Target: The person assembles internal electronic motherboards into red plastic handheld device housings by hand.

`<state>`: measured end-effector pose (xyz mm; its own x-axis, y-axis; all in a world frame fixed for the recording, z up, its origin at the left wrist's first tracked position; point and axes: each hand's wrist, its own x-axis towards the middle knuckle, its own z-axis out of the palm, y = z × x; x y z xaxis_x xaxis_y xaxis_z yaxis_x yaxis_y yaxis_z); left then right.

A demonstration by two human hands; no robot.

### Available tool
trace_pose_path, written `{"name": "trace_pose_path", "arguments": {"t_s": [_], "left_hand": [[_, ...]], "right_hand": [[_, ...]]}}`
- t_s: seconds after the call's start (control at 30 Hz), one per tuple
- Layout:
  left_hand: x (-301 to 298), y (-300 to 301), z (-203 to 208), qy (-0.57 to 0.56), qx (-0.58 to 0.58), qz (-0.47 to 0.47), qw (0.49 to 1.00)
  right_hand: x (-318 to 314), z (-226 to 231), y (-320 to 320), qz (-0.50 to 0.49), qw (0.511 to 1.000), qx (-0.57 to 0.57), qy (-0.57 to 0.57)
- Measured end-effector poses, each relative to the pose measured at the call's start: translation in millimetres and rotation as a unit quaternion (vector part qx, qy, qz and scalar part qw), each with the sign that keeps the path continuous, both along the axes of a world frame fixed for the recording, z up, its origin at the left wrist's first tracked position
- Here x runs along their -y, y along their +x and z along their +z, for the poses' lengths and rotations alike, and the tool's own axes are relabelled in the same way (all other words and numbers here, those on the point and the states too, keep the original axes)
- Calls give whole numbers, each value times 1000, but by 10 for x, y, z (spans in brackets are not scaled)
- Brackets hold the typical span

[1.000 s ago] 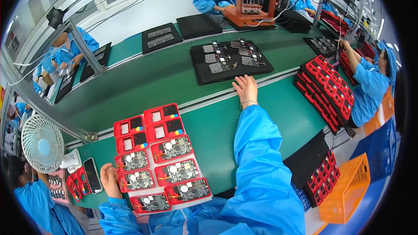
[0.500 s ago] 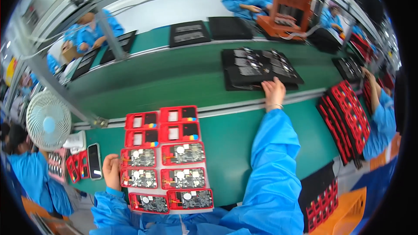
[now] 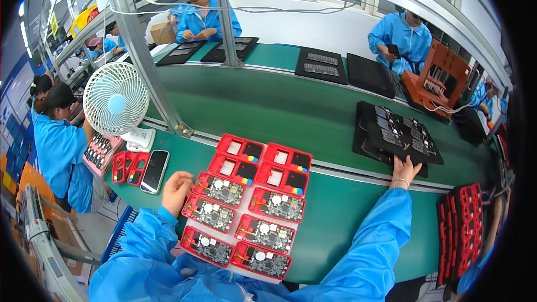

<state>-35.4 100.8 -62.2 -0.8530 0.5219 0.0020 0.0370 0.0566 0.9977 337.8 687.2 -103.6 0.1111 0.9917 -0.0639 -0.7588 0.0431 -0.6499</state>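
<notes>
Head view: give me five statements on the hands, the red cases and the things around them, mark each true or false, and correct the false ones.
1. The right hand holds the near edge of a black tray bearing circuit boards. True.
2. The white fan stands farther from the person than the phone. True.
3. The left hand holds the phone. False: that hand is beside the red cases, and the phone lies apart from it.
4. All ten red cases in front of the person contain circuit boards. False: six do; the four farthest show none.
5. The orange fixture stands on the far side of the green conveyor. True.
</notes>
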Motion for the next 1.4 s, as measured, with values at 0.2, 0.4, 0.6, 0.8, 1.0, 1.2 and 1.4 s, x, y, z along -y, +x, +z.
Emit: {"name": "trace_pose_path", "arguments": {"t_s": [0.2, 0.4, 0.6, 0.8, 1.0, 1.2, 1.4], "left_hand": [[6, 8, -18, 22, -1, -10, 1000], [52, -1, 3, 37, 11, -27, 999], [-7, -56, -20, 68, 33, -46, 996], [81, -88, 2, 135, 69, -30, 988], [39, -96, -47, 133, 83, -51, 986], [66, -113, -86, 129, 87, -44, 987], [106, -122, -99, 133, 82, -46, 987]], "right_hand": [[249, -19, 216, 35, 997, -48, 56], [824, -25, 630, 91, 995, 27, 41], [1593, 35, 1239, 128, 975, 117, 137], [2364, 358, 1564, 214, 948, 217, 89], [2620, 502, 1862, 349, 888, 295, -48], [2229, 926, 1884, 300, 679, 669, -26], [2457, 686, 1867, 10, 489, 869, 81]]}}
